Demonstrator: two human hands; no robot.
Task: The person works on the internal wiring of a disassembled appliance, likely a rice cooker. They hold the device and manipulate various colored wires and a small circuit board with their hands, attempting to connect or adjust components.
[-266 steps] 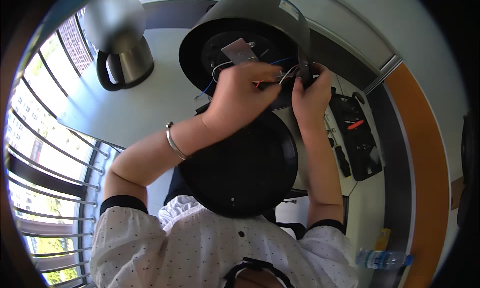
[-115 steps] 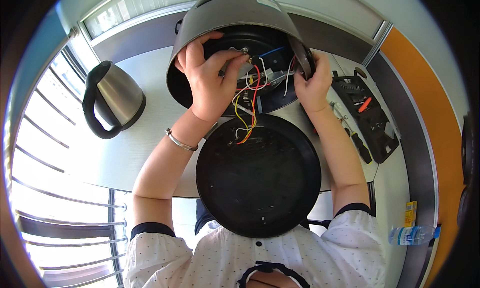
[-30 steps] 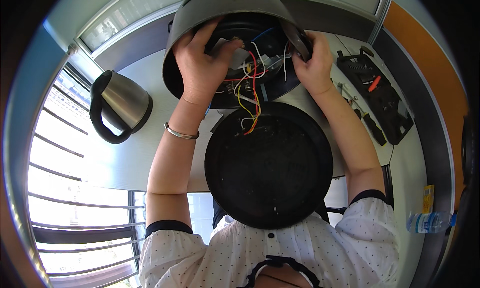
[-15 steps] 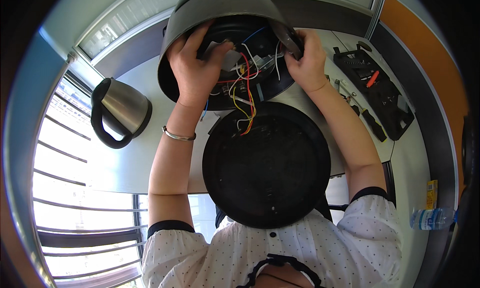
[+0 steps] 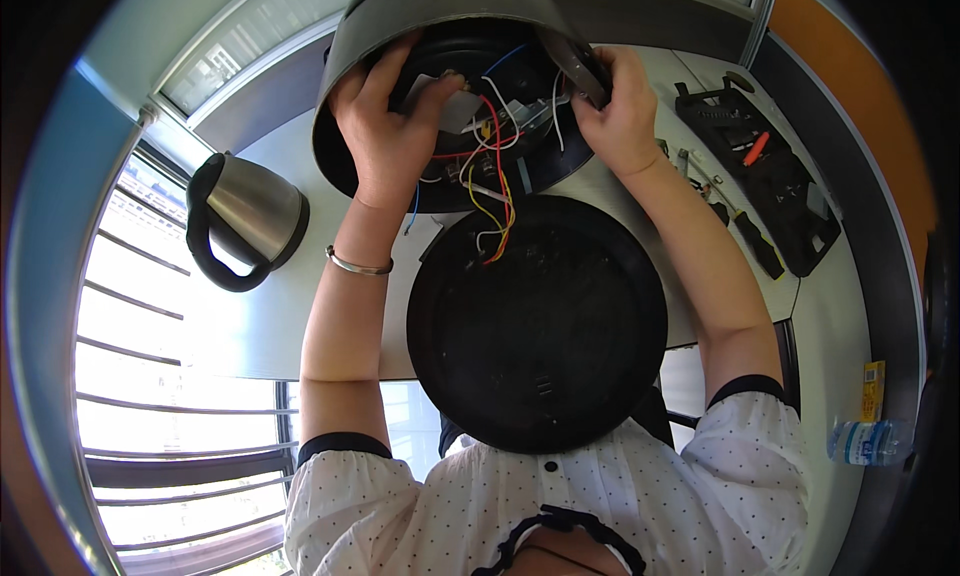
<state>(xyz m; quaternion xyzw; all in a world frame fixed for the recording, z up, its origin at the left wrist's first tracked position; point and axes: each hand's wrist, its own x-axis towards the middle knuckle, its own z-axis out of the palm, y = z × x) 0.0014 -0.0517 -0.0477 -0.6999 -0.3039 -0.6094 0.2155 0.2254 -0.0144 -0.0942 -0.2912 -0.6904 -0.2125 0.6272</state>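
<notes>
A dark grey, rounded housing [image 5: 450,11], apparently a rice cooker's, lies tipped at the far side with its open underside toward me. My left hand [image 5: 390,126] reaches into its left side, fingers curled against the inner wall and thumb beside a pale flat piece [image 5: 455,111]. My right hand [image 5: 617,116] is closed on the dark handle-like part [image 5: 580,66] at the housing's right edge. Red, yellow, white and blue wires [image 5: 500,176] run among metal parts inside. Some hang over the round black base cover [image 5: 540,326], which rests close to my body.
A steel kettle [image 5: 250,216] with a black handle stands to the left. On the right lie an open black tool case [image 5: 765,166] with a red-handled tool and a black-handled screwdriver [image 5: 757,244]. A plastic bottle [image 5: 868,443] and a yellow box [image 5: 873,386] are farther right.
The view has shifted slightly. Both hands keep their places on the housing, and the wires hang much as before.
</notes>
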